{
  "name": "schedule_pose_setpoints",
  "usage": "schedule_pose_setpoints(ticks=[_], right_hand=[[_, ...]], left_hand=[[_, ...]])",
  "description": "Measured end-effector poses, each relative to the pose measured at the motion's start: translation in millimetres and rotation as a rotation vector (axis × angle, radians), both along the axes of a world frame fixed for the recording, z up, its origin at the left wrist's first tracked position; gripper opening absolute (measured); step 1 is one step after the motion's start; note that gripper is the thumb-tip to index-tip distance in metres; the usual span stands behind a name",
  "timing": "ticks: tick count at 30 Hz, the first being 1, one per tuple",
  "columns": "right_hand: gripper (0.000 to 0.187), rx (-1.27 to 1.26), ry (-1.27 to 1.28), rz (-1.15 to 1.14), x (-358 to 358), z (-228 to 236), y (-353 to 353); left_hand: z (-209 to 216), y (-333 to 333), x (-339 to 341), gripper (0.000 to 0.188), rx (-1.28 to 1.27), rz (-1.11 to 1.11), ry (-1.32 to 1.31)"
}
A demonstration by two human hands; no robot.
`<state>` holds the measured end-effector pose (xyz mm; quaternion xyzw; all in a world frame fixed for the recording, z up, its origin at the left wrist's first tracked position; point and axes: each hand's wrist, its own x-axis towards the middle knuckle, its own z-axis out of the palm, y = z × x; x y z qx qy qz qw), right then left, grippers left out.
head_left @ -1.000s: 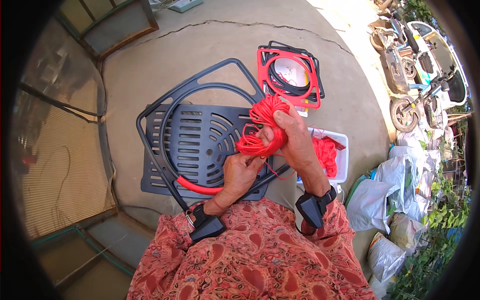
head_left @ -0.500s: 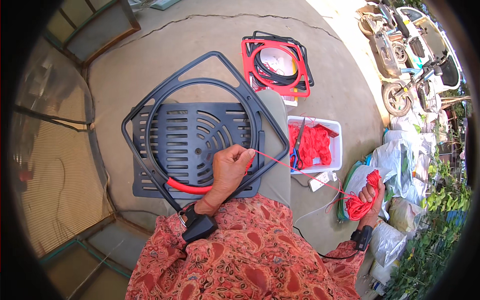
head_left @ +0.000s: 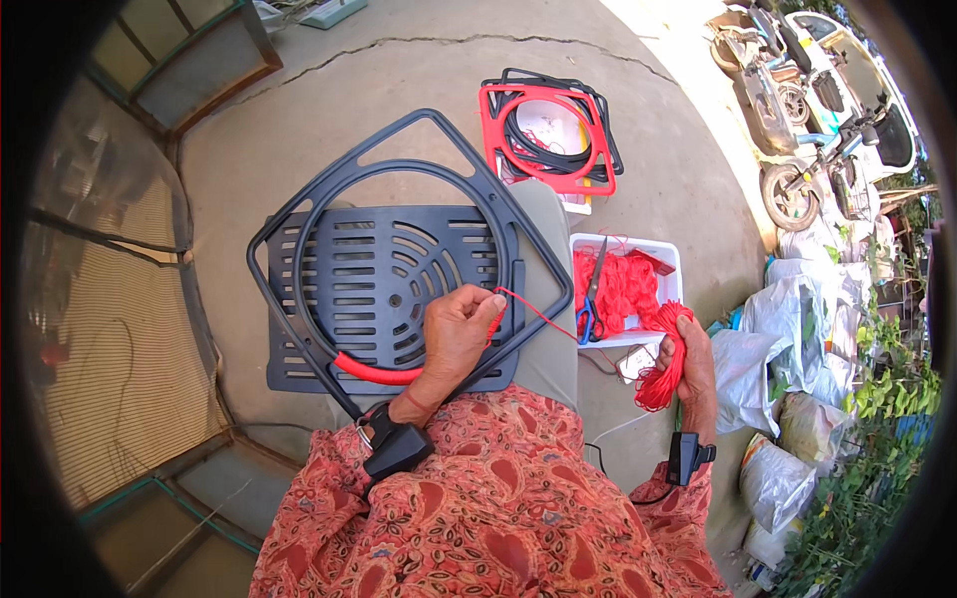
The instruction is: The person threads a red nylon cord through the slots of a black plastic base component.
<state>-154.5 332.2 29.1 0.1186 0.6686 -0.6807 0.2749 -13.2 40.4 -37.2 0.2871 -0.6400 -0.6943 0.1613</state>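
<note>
A dark grey square frame with a round ring inside it (head_left: 351,149) rests over a slotted dark plate (head_left: 349,254) in front of me. Red cord is wound closely round the near part of the ring, showing as a red sleeve (head_left: 371,370). My left hand (head_left: 459,327) is closed at the ring's near right side, pinching the red cord between thumb and finger. From there a loose strand (head_left: 543,315) runs right to a bundle of red cord (head_left: 658,374). My right hand (head_left: 694,361) is wrapped round that bundle, off to the right, near a white bin.
The white bin (head_left: 674,274) holds loose red cord (head_left: 623,279) and blue-handled scissors (head_left: 591,314). Beyond it, a red frame (head_left: 548,92) and black frames lie stacked on another container. White sacks (head_left: 758,369) and parked bikes (head_left: 793,194) line the right side. A white power strip (head_left: 638,364) lies below the bin.
My right hand has come left, closer to the frame, with the cord bundle. The strand, taut before, now sags a little. My left hand keeps its place at the ring.
</note>
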Motion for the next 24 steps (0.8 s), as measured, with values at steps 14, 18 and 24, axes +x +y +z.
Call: schedule_pose_setpoints(ticks=[14, 18, 24], right_hand=[[0.024, 0.537, 0.985, 0.757, 26, 32, -171], [0.023, 0.850, 1.274, 0.892, 35, 15, -194], [0.028, 0.810, 1.223, 0.919, 36, 19, -199]], left_hand=[[6, -7, 3, 0.012, -0.005, -0.037, -0.058], [8, -9, 2, 0.012, 0.072, -0.039, -0.026], [5, -12, 3, 0.011, 0.072, -0.014, 0.002]])
